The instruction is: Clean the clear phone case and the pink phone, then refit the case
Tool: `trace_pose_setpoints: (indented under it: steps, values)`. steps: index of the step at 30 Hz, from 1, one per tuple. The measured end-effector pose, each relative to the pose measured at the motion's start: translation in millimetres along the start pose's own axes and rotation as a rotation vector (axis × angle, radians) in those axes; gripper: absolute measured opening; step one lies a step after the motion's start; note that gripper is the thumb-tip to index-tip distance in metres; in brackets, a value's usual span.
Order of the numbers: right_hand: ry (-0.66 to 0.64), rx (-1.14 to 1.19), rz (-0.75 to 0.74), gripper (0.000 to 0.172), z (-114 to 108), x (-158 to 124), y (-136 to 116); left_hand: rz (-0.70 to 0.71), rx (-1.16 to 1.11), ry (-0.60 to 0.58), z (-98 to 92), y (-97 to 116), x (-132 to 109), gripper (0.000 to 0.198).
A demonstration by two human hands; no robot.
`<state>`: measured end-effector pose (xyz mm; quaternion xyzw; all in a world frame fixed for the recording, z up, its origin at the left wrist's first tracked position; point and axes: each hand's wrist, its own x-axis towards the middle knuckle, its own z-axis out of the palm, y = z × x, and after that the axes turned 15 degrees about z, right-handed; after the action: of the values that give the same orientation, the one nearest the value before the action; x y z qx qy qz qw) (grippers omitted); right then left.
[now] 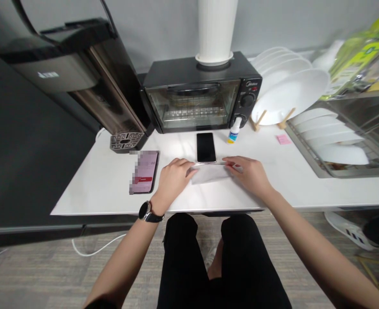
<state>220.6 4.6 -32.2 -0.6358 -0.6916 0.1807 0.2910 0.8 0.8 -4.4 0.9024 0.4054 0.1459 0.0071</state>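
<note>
Left hand point(172, 179), right hand point(251, 174) — fingers point(186, 164) pinching opposite ends of white cloth point(209, 174) — phone point(206, 147) just beyond.

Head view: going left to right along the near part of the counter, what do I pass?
Phone with pink screen → left hand → white cloth → right hand → pink note → dish rack. The dark phone and small bottle overlap these, so I left them out.

A pale, apparently folded cloth point(209, 173) lies flat just below the dark phone point(206, 147).
</note>
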Motion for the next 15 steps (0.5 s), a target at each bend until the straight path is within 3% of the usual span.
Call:
trace_pose_setpoints:
  steps: [7,15]
  values:
    - [-0.040,0.072,-0.050,0.024,-4,-2,-5,-0.006,0.001,-0.028,3.7,-2,2,0.031]
    - [-0.165,0.229,-0.119,0.023,-18,-20,-15,0.046,-0.039,-0.048,-8.0,7,-2,0.026]
